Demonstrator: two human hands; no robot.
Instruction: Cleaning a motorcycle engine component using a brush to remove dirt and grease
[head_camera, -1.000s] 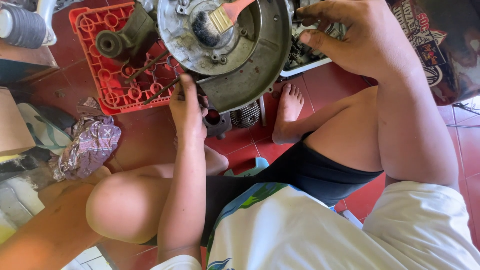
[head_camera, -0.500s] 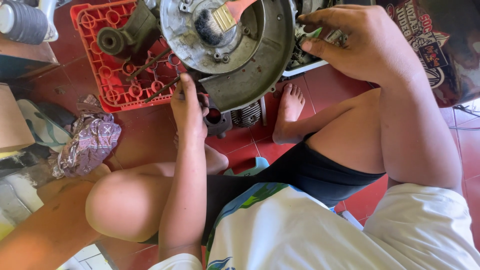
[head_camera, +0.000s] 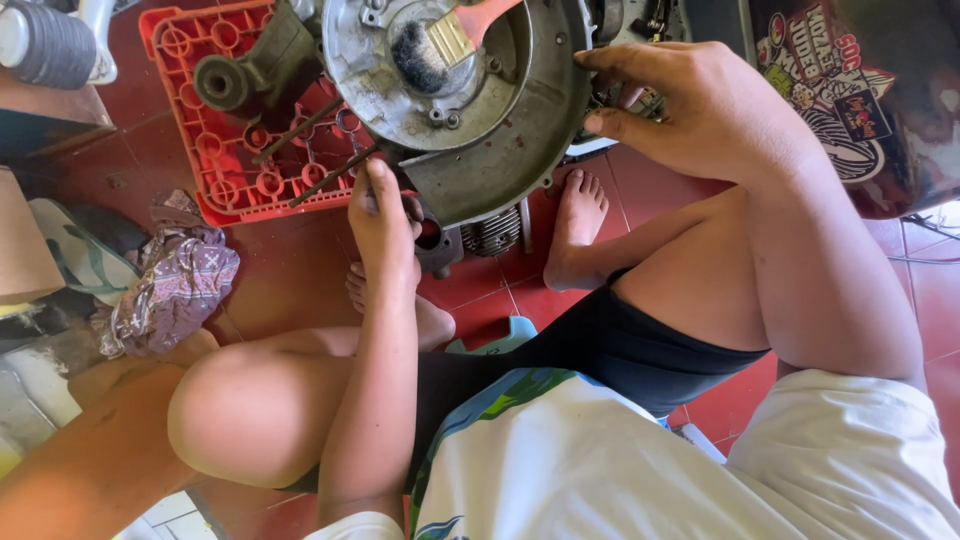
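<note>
Grey metal engine casing (head_camera: 520, 130) stands on the red tile floor (head_camera: 300, 270) before us; our left hand (head_camera: 385, 215) grips its lower edge, our right hand (head_camera: 700, 110) clasps its right rim. A paintbrush (head_camera: 445, 40) lies inside; a red crate (head_camera: 235, 140) sits just beside.

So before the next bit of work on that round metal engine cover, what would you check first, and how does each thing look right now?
1. Left hand steadying the lower edge of the engine cover: ok.
2. Right hand gripping the cover's right rim: ok.
3. Paintbrush lying inside the cover, held by neither hand: ok.
4. Bare foot just beneath the cover: not ok.
5. Red crate within reach: ok.
6. Cover firmly seated on the engine: cannot tell.
</note>
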